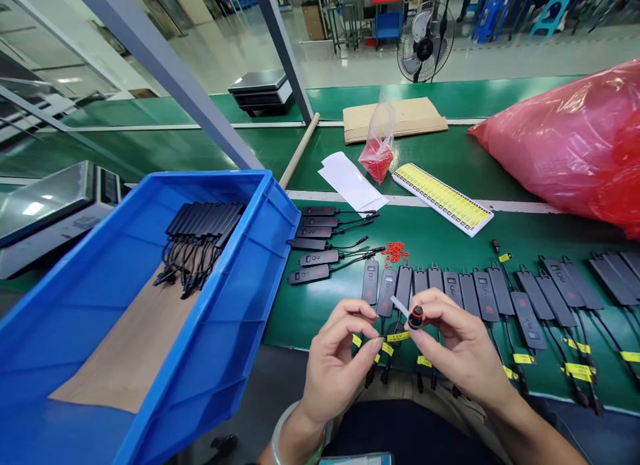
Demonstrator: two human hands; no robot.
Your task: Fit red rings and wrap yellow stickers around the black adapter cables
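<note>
My right hand (pixel 457 338) pinches a black cable connector (pixel 415 321) with a red ring around its end, above the table's front edge. Close by on the left, my left hand (pixel 345 355) has thumb and fingertips closed on the thin black cable, beside its yellow label (pixel 399 336). A pale narrow strip (pixel 400 307) slants up near the connector; what it belongs to is unclear. Behind the hands lies a row of black controller boxes (pixel 486 296), their labelled cables hanging toward me. Small red rings (pixel 395 252) lie in a loose pile beyond.
At left a blue bin (pixel 260 278) holds several black units (pixel 205 221) on cardboard. More controllers (pixel 315 257) lie beside it. Farther back are a yellow label sheet (pixel 443 198), white papers (pixel 350 181), a bag of red rings (pixel 377 155) and a large pink bag (pixel 565 131).
</note>
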